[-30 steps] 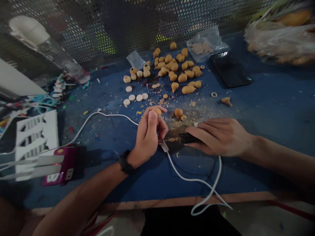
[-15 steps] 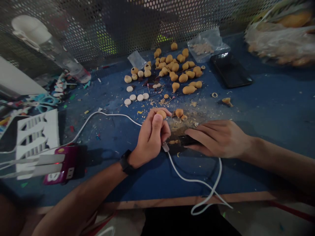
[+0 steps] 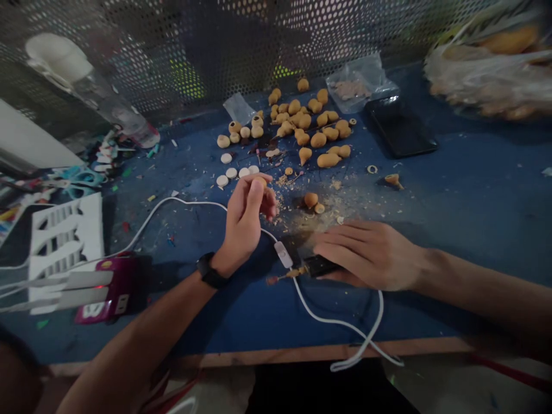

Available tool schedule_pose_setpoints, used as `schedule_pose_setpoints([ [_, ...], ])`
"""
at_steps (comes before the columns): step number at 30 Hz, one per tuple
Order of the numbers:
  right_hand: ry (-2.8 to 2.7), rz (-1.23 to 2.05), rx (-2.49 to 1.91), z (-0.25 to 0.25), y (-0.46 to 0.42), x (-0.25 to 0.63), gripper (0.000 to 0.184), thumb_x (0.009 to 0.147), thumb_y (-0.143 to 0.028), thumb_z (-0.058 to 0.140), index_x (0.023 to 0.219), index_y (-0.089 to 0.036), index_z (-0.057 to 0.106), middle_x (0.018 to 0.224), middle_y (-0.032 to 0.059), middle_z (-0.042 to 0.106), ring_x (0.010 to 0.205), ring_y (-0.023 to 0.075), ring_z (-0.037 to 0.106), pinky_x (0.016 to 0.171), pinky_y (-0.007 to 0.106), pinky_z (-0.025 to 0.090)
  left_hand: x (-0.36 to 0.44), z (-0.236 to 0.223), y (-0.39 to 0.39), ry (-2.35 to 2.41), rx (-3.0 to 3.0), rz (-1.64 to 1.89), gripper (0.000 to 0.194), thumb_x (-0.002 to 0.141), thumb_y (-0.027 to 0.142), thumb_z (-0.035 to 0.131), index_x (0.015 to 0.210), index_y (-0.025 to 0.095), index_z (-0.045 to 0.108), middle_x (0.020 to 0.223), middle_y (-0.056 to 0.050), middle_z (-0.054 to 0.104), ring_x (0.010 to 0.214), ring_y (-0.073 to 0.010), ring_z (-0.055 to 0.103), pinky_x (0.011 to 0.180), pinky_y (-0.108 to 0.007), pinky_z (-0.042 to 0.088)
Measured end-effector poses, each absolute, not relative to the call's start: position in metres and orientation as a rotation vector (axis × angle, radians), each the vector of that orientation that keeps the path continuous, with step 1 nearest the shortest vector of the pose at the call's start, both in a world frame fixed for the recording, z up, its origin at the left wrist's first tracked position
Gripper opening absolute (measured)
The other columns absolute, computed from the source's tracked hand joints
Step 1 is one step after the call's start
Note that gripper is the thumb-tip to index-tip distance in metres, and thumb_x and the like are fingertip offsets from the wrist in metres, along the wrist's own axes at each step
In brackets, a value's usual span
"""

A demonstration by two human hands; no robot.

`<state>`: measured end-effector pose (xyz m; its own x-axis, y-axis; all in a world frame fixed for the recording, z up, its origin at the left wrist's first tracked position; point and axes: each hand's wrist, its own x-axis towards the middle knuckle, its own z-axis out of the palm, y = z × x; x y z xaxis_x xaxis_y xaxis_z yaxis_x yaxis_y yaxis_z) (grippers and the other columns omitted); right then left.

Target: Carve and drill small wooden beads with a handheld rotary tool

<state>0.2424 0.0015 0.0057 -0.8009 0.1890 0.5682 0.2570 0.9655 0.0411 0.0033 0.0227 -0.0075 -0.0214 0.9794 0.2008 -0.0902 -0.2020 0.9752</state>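
We had drawn our left hand (image 3: 245, 218), its thumb and fingers pinching a small gourd (image 3: 261, 181), up and away from the tip (image 3: 272, 280) of the black tool (image 3: 319, 265) that our right hand (image 3: 366, 253) gripped over the blue table (image 3: 250, 325), so the work seemed paused.

A craft workshop: scissors (image 3: 74, 178), rotary tool (image 3: 319, 265), bench (image 3: 241, 328) strewn with shavings (image 3: 283, 181)
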Motion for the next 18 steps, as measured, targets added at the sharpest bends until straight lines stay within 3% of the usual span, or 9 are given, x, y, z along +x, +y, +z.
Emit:
schedule_pose_setpoints([
  [3,-2.552,-0.002,-0.26,0.004,-0.007,0.231,0.037,0.115,-0.037,0.045,0.103,-0.012,0.069,0.123,0.0175,0.08,0.115,0.0242,0.076,0.093,0.036,0.063,0.003,-0.01,0.027,1.099,1.314,1.373,0.044,0.096,0.065,0.066,0.107,0.023,0.063,0.08,0.001,0.063,0.061,-0.0095,0.06,0.05,-0.021,0.047],
  [7,-2.657,0.114,-0.231,-0.003,-0.016,0.219,0.042,0.116,-0.035,0.037,0.108,-0.012,0.071,0.139,0.0162,0.073,0.136,0.0248,0.066,0.103,0.037,0.061,0.005,-0.01,0.027,1.1,1.359,1.359,0.043,0.096,0.063,0.069,0.109,0.022,0.064,0.084,0.0,0.065,0.064,-0.0095,0.059,0.051,-0.021,0.047],
  [18,-2.617,0.072,-0.198,-0.006,-0.016,0.217,0.04,0.115,-0.03,0.039,0.107,-0.008,0.071,0.132,0.0213,0.076,0.132,0.0301,0.069,0.108,0.043,0.06,0.004,-0.006,0.025,1.056,1.201,1.294,0.048,0.095,0.067,0.064,0.095,0.02,0.069,0.08,-0.002,0.063,0.062,-0.0101,0.056,0.049,-0.022,0.039],
])
